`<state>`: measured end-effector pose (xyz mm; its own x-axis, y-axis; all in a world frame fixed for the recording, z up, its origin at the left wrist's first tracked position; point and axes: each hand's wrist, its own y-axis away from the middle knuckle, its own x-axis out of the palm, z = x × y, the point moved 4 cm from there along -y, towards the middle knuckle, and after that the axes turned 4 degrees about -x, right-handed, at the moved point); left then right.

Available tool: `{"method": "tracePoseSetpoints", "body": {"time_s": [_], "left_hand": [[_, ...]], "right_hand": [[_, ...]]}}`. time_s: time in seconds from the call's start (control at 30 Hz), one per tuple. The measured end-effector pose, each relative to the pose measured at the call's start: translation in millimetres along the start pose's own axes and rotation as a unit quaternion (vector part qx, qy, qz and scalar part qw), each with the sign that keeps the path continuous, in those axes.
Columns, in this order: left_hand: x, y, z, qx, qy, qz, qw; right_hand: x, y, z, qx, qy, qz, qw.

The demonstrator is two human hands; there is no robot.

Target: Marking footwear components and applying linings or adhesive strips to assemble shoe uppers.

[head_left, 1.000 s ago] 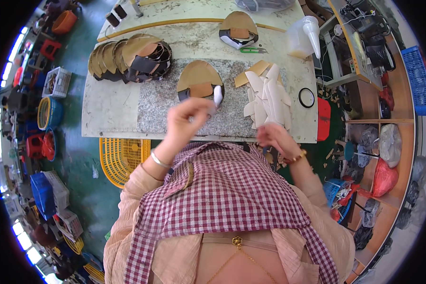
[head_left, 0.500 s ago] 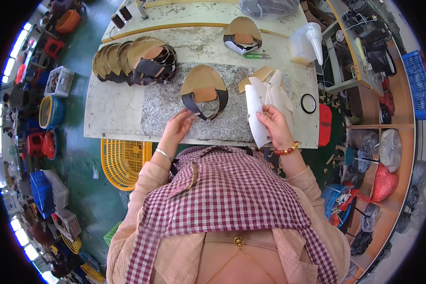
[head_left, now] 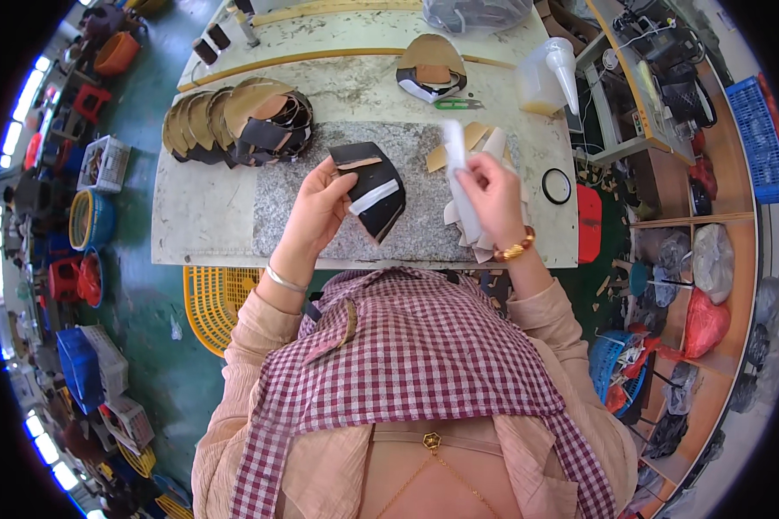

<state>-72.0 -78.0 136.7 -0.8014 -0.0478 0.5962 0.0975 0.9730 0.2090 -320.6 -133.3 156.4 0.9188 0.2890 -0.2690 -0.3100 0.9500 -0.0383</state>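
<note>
Left hand [head_left: 320, 206] grips a black shoe-upper piece [head_left: 370, 186] above the granite slab [head_left: 277, 216]. Right hand [head_left: 492, 192] pinches a white strip [head_left: 457, 169] over a stack of white pieces [head_left: 472, 233]. Finished uppers [head_left: 238, 125] lie beyond on the workbench [head_left: 190, 216].

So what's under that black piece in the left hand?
Under the black piece lies the grey stone slab on the table. The left hand lifts it; the slab directly beneath stays hidden.
</note>
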Motion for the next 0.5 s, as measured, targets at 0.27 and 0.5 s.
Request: {"method": "tracePoseSetpoints", "body": {"time_s": [0.27,0.5], "left_hand": [[18,-3,13,-0.057,0.085,0.015,0.995],[25,-4,19,-0.054,0.06,0.021,0.997]], "right_hand": [[46,5,19,0.015,-0.136,0.099,0.986],[53,2,12,0.028,-0.145,0.112,0.983]]}}
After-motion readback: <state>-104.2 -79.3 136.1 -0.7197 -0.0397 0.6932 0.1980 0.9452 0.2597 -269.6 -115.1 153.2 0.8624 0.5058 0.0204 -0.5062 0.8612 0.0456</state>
